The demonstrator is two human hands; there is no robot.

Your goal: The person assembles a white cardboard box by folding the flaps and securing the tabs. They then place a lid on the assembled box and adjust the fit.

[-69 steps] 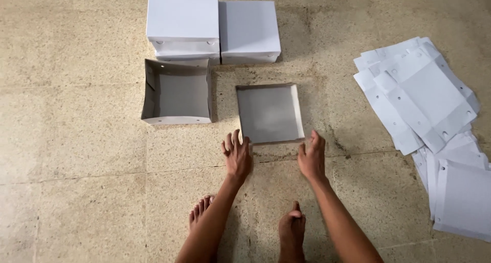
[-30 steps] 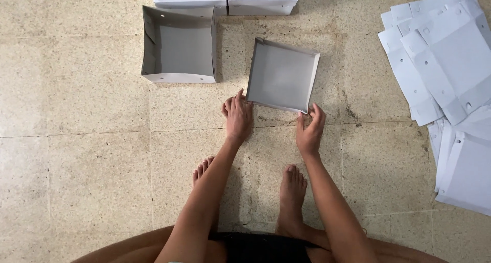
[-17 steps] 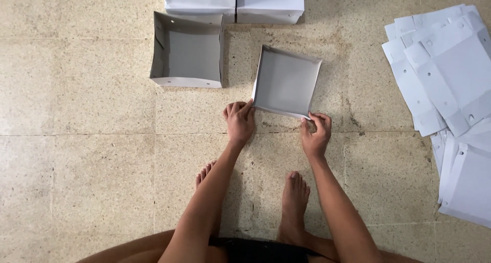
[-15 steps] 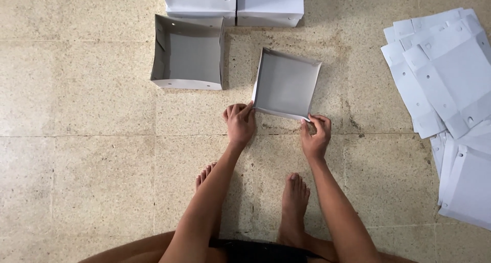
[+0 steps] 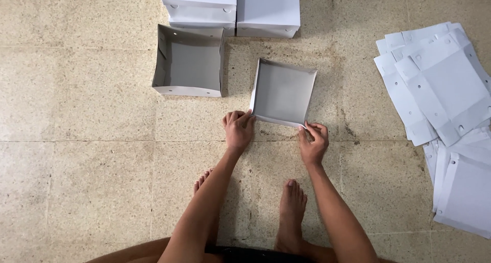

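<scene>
Below the deeper open box (image 5: 188,62), the shallow box lid (image 5: 283,92) rests on the floor. Your left hand (image 5: 238,130) and right hand (image 5: 313,142) pinch its near corners; keep both folds square and evenly pressed.

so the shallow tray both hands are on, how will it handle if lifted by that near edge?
Probably light: the shallow tray looks like thin folded white card. Likely to flex or sag, since the left hand and right hand pinch only its near corners. The open top may let the low walls splay; it should not roll.
</scene>
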